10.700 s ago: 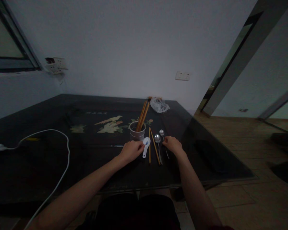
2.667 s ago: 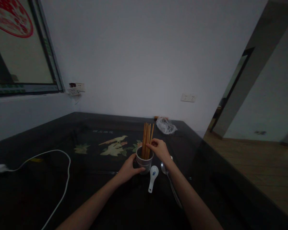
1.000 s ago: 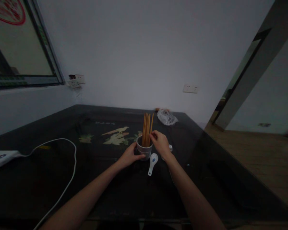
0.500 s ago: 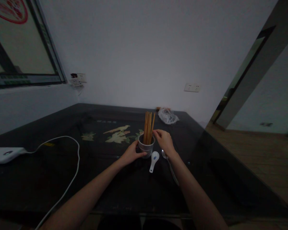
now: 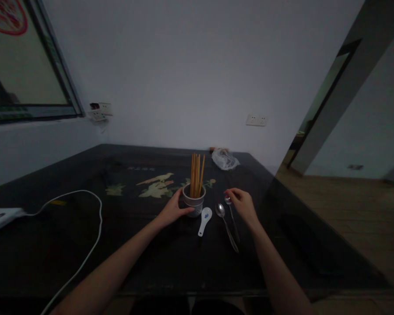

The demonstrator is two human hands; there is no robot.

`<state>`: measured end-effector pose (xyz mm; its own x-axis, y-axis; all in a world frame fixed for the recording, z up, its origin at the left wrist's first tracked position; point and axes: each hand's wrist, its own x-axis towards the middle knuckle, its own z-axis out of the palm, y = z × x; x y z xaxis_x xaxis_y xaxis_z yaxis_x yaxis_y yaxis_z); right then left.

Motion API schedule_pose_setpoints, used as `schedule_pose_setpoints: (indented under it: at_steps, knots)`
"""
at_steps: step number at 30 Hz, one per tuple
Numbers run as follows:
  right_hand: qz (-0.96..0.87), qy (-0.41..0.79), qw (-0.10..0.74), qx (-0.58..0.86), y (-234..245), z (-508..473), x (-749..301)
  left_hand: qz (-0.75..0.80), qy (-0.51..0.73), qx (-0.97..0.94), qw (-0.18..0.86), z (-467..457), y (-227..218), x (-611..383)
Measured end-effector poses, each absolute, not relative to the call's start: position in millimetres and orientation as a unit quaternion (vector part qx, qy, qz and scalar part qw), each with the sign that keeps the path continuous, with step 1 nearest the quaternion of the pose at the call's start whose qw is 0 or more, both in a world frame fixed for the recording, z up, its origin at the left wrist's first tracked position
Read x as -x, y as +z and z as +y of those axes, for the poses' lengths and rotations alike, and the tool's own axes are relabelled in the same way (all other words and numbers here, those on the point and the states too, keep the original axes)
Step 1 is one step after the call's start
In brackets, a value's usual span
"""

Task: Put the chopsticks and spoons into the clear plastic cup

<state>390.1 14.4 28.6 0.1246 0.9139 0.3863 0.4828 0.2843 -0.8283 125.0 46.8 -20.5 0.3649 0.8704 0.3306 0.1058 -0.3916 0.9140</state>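
Note:
My left hand (image 5: 173, 209) is wrapped round the side of a grey cup (image 5: 193, 203), which stands upright on the dark table. Several wooden chopsticks (image 5: 196, 175) stand in it, leaning slightly. Right of the cup, my right hand (image 5: 243, 203) has its fingertips pinched at the bowl end of a metal spoon (image 5: 233, 221). That spoon's handle points toward me. Beside it lies another metal spoon (image 5: 220, 211), bowl away from me. Between this one and the cup rests a white ceramic soup spoon (image 5: 205, 217) with a blue mark.
A clear plastic bag (image 5: 225, 159) lies at the table's back edge by the wall. On the left, a white device (image 5: 3, 218) trails a white cable (image 5: 100, 223) across the dark table (image 5: 170, 262). A dark flat object (image 5: 308, 245) lies at right.
My right hand has moved from beside the chopsticks, right and down, to the metal spoon. Both metal spoons now show more fully. My left hand stays on the cup, and the view has shifted slightly.

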Motion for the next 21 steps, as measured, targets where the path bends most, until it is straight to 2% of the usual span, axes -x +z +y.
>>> schedule_pose_setpoints:
  at_steps: [4, 6, 14, 17, 21]
  knots:
    - [-0.624, 0.188, 0.490, 0.578, 25, 17, -399, 0.349, 0.487, -0.701, 0.387, 47, -13, -120]
    - [-0.628, 0.167, 0.453, 0.611, 26, 17, -402, 0.354, 0.510, -0.698, 0.358, 46, -9, -117]
    - [-0.624, 0.121, 0.159, 0.755, 22, 13, -403, 0.363, 0.613, -0.683, 0.159, 37, 7, -109]
    - [-0.620, 0.123, 0.113, 0.766, 22, 11, -402, 0.359, 0.593, -0.717, 0.070, 28, 13, -108]
    - [-0.607, 0.119, 0.074, 0.782, 23, 9, -401, 0.296, 0.509, -0.808, -0.007, 13, 16, -114]
